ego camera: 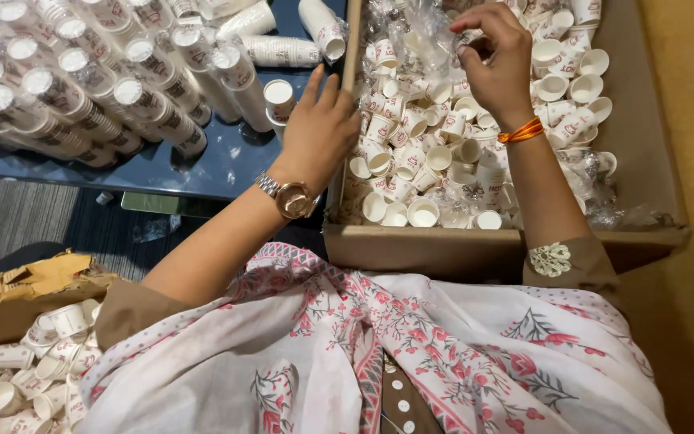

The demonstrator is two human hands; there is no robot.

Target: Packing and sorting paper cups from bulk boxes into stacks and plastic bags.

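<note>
1. Resting on the left wall of the cardboard box (443, 251), the left hand (319, 133) lay with fingers loosely together, gripping nothing, a wristwatch (292, 198) on its wrist.
2. The right hand (498, 60), at the upper middle of the frame, had its fingers curled together over the loose paper cups (423, 153) in the box; whether it pinched one, I could not tell.
3. An orange band (521, 131) circled the right wrist.
4. Clear plastic wrap (411, 32) lay crumpled among the cups near that hand.
5. Stacked sleeves of cups (90, 80) covered a dark glossy table (210, 165) at the upper left.
6. A second box of cups (26, 378) sat at the lower left.
7. A floral cloth (411, 354) filled the lower middle.
</note>
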